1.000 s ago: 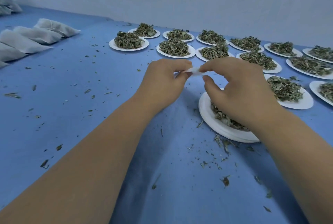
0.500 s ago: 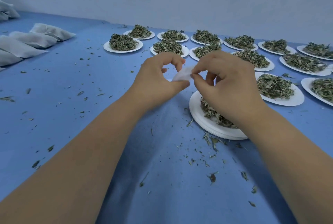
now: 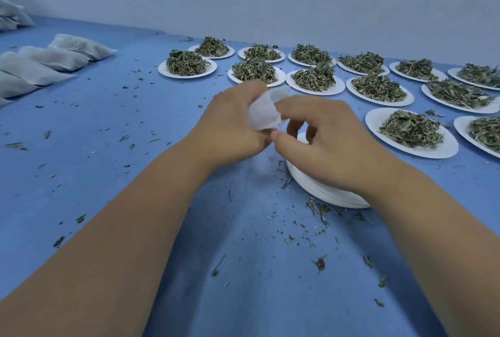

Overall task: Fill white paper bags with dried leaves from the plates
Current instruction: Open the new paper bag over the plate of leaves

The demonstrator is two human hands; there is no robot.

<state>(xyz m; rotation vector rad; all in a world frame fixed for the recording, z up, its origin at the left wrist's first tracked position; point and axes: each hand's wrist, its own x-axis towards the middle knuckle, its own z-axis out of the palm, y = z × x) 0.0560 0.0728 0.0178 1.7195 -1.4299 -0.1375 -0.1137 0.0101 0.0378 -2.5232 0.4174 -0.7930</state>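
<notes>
Paper bag: white, crumpled, held above mid-tabletop between both hands.
Left hand: grip curled round the bag.
Right hand: grip pinching the bag's near edge, above a plate stack.
Dried leaves: heaped on plates along the far edge.
Filled bags: left edge.

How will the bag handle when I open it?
Probably floppy: the bag is crumpled between the left hand and right hand, holding no shape of its own. Likely light and thin, so a hard tug may tear it. Filled, it should plump like the filled bags at the left.
</notes>
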